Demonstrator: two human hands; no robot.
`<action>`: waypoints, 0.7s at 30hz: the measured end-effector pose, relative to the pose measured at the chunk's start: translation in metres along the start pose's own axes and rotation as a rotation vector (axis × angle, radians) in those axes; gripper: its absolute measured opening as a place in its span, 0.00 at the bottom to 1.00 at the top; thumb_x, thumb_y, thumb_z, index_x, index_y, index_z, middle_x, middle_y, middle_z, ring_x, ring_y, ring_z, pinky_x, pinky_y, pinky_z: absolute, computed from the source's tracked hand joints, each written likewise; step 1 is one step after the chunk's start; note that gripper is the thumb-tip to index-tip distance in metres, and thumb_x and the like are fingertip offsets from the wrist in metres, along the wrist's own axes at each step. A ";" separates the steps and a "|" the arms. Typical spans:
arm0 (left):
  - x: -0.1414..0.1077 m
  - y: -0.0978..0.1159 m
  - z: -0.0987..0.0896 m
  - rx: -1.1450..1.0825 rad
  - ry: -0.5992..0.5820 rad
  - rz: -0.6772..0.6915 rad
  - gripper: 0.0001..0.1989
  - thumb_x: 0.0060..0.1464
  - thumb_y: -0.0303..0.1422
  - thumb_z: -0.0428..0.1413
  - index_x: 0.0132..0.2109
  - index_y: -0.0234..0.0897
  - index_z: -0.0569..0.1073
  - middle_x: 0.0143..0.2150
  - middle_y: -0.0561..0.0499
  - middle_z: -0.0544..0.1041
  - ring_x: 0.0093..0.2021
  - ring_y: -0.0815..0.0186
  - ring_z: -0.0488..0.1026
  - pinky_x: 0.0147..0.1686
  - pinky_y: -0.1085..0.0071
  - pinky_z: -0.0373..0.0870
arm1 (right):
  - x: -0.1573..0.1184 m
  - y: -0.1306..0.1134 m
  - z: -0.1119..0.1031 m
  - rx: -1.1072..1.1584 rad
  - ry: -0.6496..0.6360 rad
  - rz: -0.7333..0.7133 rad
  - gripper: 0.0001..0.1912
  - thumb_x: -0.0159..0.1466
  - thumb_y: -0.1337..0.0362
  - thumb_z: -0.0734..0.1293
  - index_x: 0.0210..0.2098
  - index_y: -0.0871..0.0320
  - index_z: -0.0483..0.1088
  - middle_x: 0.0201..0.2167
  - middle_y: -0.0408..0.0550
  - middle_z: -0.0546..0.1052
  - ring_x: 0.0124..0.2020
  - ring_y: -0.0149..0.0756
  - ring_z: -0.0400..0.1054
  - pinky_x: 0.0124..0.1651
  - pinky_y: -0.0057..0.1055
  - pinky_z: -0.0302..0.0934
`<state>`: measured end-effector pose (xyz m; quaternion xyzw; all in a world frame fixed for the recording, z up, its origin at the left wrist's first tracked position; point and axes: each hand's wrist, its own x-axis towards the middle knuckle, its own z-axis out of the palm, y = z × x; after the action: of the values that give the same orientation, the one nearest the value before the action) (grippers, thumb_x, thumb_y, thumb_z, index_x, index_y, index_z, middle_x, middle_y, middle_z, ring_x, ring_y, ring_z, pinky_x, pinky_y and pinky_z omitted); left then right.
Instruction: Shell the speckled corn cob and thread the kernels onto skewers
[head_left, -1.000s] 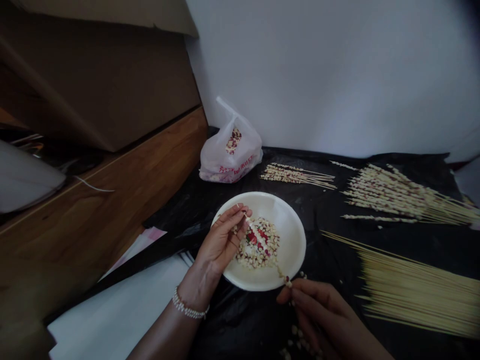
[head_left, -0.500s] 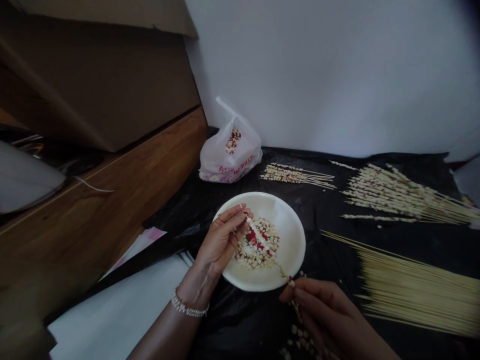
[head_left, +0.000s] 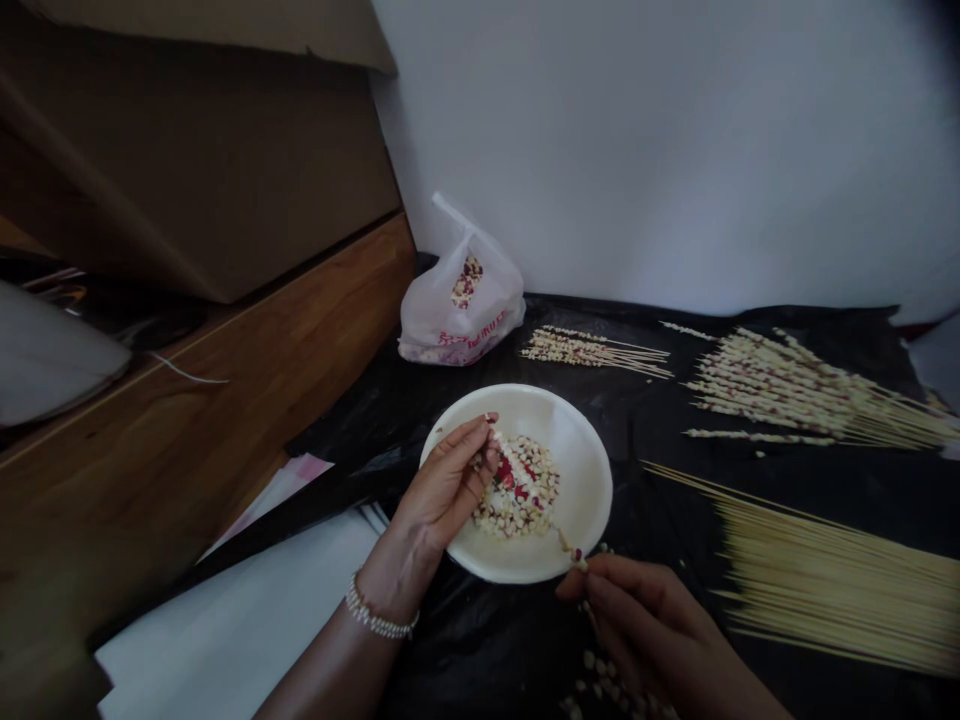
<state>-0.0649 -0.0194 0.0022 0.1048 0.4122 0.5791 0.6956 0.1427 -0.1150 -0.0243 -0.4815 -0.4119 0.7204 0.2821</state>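
A thin skewer (head_left: 517, 470) threaded with cream and dark-red kernels slants over the white bowl (head_left: 589, 490). My left hand (head_left: 450, 475) pinches a small kernel (head_left: 491, 417) at the skewer's upper tip, thumb and finger together. Lower down, my right hand (head_left: 645, 610) is closed around the skewer just outside the bowl's near right rim. Loose cream and dark-red kernels (head_left: 510, 520), which look like corn, lie in the bowl over a red print on its bottom. More kernels (head_left: 600, 685) are scattered beneath my right hand.
Bare bamboo skewers (head_left: 840, 580) lie at the right. Behind them is a large pile of threaded skewers (head_left: 780, 385), with a smaller bunch (head_left: 570, 347) further left. A plastic bag (head_left: 461, 310) of kernels stands at the wall. Black sheeting (head_left: 630, 400) covers the surface; a cardboard box (head_left: 225, 170) is left.
The fingers of my left hand have shifted slightly at the tip of the skewer, and a kernel now shows there. My right hand has barely moved and keeps its hold.
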 end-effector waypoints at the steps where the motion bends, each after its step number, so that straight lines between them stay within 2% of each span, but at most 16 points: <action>1: 0.000 0.000 0.000 -0.003 0.005 0.001 0.06 0.51 0.20 0.63 0.38 0.30 0.81 0.30 0.51 0.78 0.27 0.77 0.75 0.30 0.84 0.75 | 0.000 0.002 -0.001 0.000 -0.011 0.002 0.28 0.60 0.36 0.66 0.38 0.55 0.79 0.12 0.35 0.61 0.14 0.24 0.50 0.19 0.25 0.43; 7: -0.002 0.002 0.003 0.025 0.004 0.010 0.07 0.47 0.22 0.66 0.36 0.30 0.81 0.30 0.51 0.78 0.28 0.76 0.74 0.30 0.84 0.74 | -0.001 0.003 -0.012 -0.029 -0.034 0.026 0.27 0.62 0.38 0.66 0.39 0.55 0.78 0.12 0.36 0.64 0.15 0.26 0.54 0.19 0.25 0.44; 12: -0.002 0.004 0.003 0.035 -0.024 0.009 0.08 0.42 0.22 0.69 0.32 0.29 0.80 0.28 0.51 0.78 0.27 0.75 0.73 0.29 0.82 0.73 | -0.006 -0.003 -0.026 -0.050 -0.031 0.076 0.30 0.60 0.36 0.66 0.40 0.57 0.78 0.11 0.34 0.60 0.14 0.24 0.50 0.19 0.25 0.40; 16: -0.001 0.005 0.002 0.063 -0.054 0.015 0.08 0.40 0.22 0.69 0.31 0.29 0.80 0.27 0.51 0.78 0.26 0.76 0.72 0.27 0.83 0.72 | -0.007 -0.001 -0.026 -0.048 -0.043 0.088 0.28 0.61 0.37 0.66 0.41 0.55 0.78 0.10 0.32 0.57 0.13 0.24 0.46 0.20 0.26 0.38; 21: -0.002 0.005 0.002 0.097 -0.077 0.037 0.09 0.39 0.24 0.70 0.31 0.29 0.79 0.26 0.52 0.77 0.25 0.76 0.71 0.27 0.83 0.71 | -0.005 0.000 -0.020 -0.031 -0.088 0.031 0.29 0.61 0.35 0.65 0.39 0.53 0.78 0.11 0.36 0.62 0.14 0.26 0.53 0.19 0.25 0.41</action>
<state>-0.0674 -0.0189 0.0071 0.1684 0.4108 0.5667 0.6941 0.1629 -0.1126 -0.0262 -0.4602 -0.4275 0.7386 0.2449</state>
